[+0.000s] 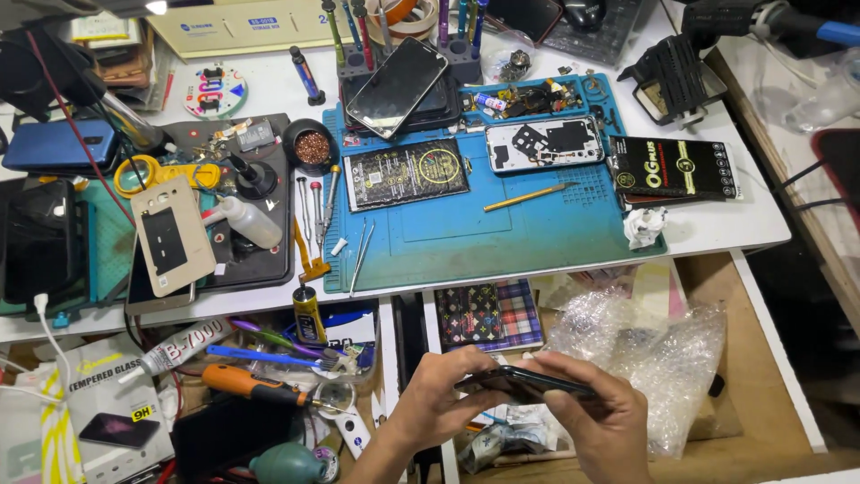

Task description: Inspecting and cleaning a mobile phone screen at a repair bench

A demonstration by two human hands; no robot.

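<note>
Both hands meet low in the view, over an open drawer. The left hand point(439, 399) and the right hand point(596, 421) are clamped together on a dark, thin smartphone point(524, 384), held nearly edge-on, each hand pinching one end with fingertips on the rim, a grip that seems to keep the flat faces free. The phone hangs in the air in front of the white workbench point(717, 224), above a crumpled sheet of bubble wrap point(654, 345) and a patterned wallet case point(488, 314) lying in the drawer. Farther out, on the bench, a blue silicone work mat point(466, 242) holds the loose parts: an opened phone body point(544, 143) with its back off, a black battery-like pack point(408, 173), a yellow stick tool point(528, 197), and tweezers point(361, 255) at the mat's left edge. A second phone point(397, 87) leans screen-up against a tool stand at the mat's far side. A black screen-protector box point(674, 168) lies just beside the mat on the right; a glue bottle point(308, 314) stands at the bench's near edge.
</note>
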